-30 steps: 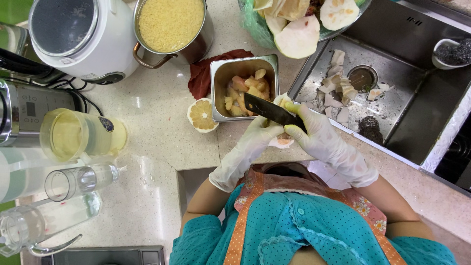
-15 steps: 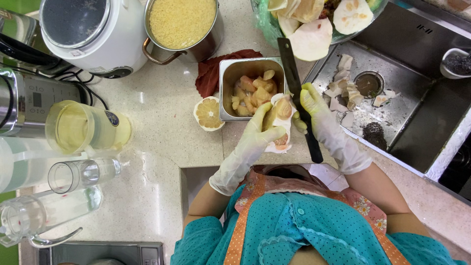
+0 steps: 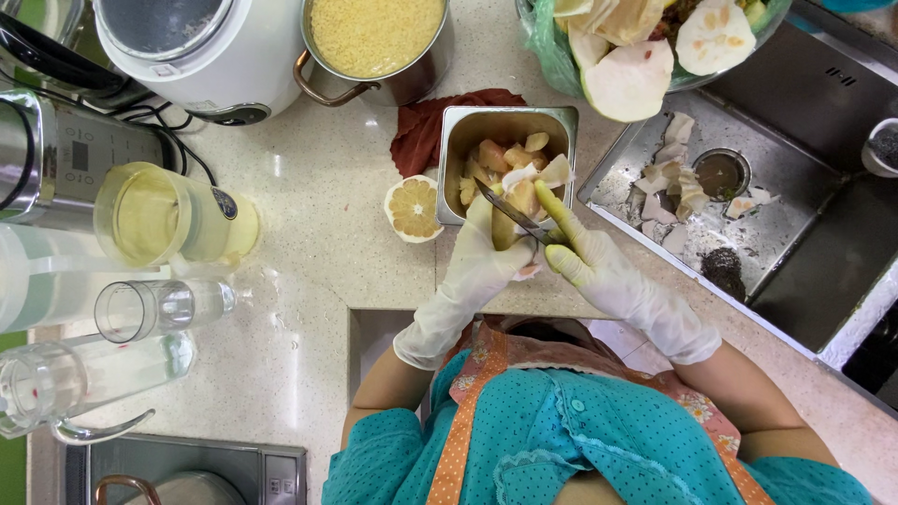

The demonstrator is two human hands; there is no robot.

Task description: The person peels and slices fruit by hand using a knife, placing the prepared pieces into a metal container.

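Note:
My left hand (image 3: 482, 257), in a white glove, holds a peeled piece of pale fruit (image 3: 524, 192) over the near edge of a square steel container (image 3: 456, 131) that has several fruit chunks in it. In my gloved right hand (image 3: 589, 262) is a black-bladed knife (image 3: 510, 213), its blade laid against the fruit piece, tip pointing left toward the container. A halved citrus fruit (image 3: 412, 208) lies cut side up on the counter just left of the container.
A steel sink (image 3: 748, 187) with peel scraps is at right. A bowl of fruit rinds (image 3: 636, 56) and a pot of yellow grains (image 3: 374, 37) stand at the back, a white cooker (image 3: 201, 47) back left. Pitchers and glass jars (image 3: 140, 309) stand at left. A dark red cloth (image 3: 421, 126) lies behind the container.
The knife went from lying across the fruit, to pointing up away from it, to now lying against the fruit again. Both hands and the fruit moved up toward the container.

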